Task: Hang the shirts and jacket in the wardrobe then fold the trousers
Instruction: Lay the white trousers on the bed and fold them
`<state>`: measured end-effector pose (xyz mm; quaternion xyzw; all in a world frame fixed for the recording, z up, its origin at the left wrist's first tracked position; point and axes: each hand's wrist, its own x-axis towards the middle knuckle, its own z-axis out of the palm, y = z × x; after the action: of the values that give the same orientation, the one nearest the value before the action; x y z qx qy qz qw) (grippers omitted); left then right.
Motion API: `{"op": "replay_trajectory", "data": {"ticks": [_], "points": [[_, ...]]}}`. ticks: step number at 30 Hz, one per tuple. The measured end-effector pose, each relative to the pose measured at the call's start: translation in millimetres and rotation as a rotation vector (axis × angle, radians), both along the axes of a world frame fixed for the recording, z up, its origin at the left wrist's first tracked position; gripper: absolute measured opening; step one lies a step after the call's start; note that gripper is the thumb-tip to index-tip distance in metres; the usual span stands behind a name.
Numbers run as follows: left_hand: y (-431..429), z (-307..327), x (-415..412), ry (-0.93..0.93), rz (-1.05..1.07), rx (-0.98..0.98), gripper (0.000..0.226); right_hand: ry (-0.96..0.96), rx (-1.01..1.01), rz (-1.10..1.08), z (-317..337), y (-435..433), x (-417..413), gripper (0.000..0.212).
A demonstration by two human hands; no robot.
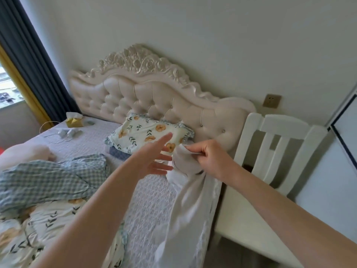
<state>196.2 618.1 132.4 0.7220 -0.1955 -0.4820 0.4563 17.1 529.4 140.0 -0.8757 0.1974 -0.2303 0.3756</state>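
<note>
Pale grey cloth, thin and limp, hangs from a person's right hand (210, 157) at the near edge of a bed (150, 202) in a bedroom. The right hand pinches the pale garment (193, 200) at its top edge between thumb and curled fingers and holds it up in front of a floral pillow (143, 132). From there the fabric falls in one long fold down the side of the mattress, between the quilted lilac cover and a white chair (280, 151). The left hand (154, 157), fingers straight and spread, holds nothing and hovers just beside the raised edge, apparently reaching for a second hold.

The garment looks light and soft, and is likely to slump and twist under its own weight rather than keep a shape. It appears neither slippery nor fragile. A sound grip would be a second pinch along the same top edge, well apart from the first, so the cloth hangs flat before it is folded or hung.

Whether it is a shirt or the trousers cannot be told: no collar, waistband or legs show plainly, and its lower end runs out of the bottom of the frame. A blue checked cloth (48, 180) lies bunched on the bed to the left, its kind equally unclear. A dark-framed panel (347, 132) at the right edge may be the wardrobe, but it is cut off, and no hanger is in view.
</note>
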Motion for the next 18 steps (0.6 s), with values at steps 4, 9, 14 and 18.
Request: {"op": "replay_trajectory", "data": {"ticks": [4,9,14,18], "points": [[-19.4,1.5,-19.2,0.142,-0.148,0.149,0.026,0.014,-0.163,0.142,-5.8,16.5,-7.9,0.026],[-29.9,-26.7,-28.9,-0.016,-0.053,0.206,0.011,0.125,-0.177,0.194,-17.8,18.1,-23.6,0.031],[-41.3,-9.9,-25.4,-0.174,-0.029,0.092,0.027,0.245,0.026,0.266,-15.9,-1.9,-44.6,0.03],[-41.8,23.9,-24.2,-0.284,-0.196,0.008,0.024,0.172,-0.045,-0.023,-10.6,-51.1,-56.1,0.043]]}}
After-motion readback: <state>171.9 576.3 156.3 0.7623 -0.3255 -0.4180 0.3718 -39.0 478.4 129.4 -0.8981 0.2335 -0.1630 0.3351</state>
